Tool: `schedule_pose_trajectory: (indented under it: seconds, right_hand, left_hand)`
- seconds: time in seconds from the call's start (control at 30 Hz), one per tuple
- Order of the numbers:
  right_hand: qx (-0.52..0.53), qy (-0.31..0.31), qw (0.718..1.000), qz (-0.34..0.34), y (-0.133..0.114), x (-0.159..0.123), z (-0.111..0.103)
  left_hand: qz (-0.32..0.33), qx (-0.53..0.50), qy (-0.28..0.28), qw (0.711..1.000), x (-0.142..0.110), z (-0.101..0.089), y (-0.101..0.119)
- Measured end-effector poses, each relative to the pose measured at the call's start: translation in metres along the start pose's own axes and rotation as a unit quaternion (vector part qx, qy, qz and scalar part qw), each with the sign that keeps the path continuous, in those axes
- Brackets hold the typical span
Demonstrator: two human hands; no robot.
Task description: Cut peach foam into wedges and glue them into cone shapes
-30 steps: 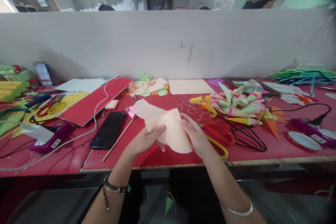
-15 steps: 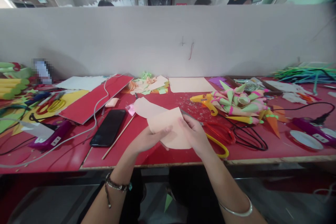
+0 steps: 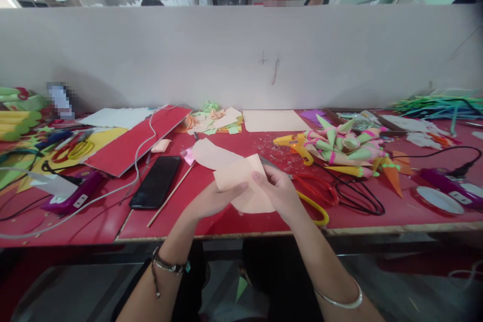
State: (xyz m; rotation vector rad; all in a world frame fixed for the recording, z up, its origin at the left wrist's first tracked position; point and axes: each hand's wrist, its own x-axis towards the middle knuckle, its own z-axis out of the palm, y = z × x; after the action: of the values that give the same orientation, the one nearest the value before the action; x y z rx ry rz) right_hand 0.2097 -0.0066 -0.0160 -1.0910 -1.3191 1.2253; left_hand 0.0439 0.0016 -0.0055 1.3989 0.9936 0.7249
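Observation:
Between my two hands is a piece of peach paper (image 3: 249, 173) with a rounded lower edge, raised above the red table. My left hand (image 3: 217, 198) grips its lower left side, thumb lying on top. At its right side my right hand (image 3: 278, 188) pinches it between thumb and fingers; the fingers behind the sheet are hidden. Another cut piece of pale peach paper (image 3: 213, 155) lies flat just beyond my left hand. To the right of my right hand are scissors with a red handle (image 3: 320, 190) and a yellow handle (image 3: 315, 207), their blades partly covered.
A black phone (image 3: 155, 182) and a thin wooden stick (image 3: 171, 193) lie left. On the right are a yellow glue gun (image 3: 298, 147), a bunch of paper cones (image 3: 345, 143) and a black cable (image 3: 360, 196). A white partition (image 3: 188, 60) stands behind; people show beyond it.
The held paper has tilted slightly and its left corner has shifted a little right. My right thumb has moved slightly left over it. Beyond the partition, people have moved.

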Motion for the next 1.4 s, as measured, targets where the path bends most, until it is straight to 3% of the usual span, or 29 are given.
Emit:
schedule_pose_trajectory:
  seconds: [0.23,0.47,0.63,0.9,1.03,1.13,1.4]
  right_hand:
    - [-0.014,-0.008,1.000,-0.009,0.002,0.001,-0.001]
    - [-0.041,-0.008,0.999,-0.028,0.001,0.001,-0.002]
    - [-0.082,-0.019,0.996,-0.037,-0.001,0.000,-0.003]
    - [-0.176,-0.070,0.979,-0.081,-0.006,-0.001,-0.002]
    - [-0.190,-0.124,0.970,-0.084,-0.009,-0.003,0.001]
    - [-0.202,-0.134,0.967,-0.084,-0.009,-0.003,0.001]
    - [-0.197,-0.127,0.968,-0.083,-0.006,-0.001,0.000]
  left_hand:
    - [-0.007,0.004,0.011,1.000,0.001,-0.003,-0.004]
    - [-0.010,0.031,0.019,0.999,-0.003,-0.005,0.007]
    - [0.016,0.049,0.005,0.999,-0.006,-0.014,0.009]
    - [0.002,0.169,-0.089,0.982,-0.008,-0.029,0.007]
    - [0.009,0.277,-0.044,0.960,-0.009,-0.024,0.005]
    - [-0.005,0.303,-0.004,0.953,-0.008,-0.019,0.005]
    - [-0.021,0.282,-0.051,0.958,-0.008,-0.017,0.006]
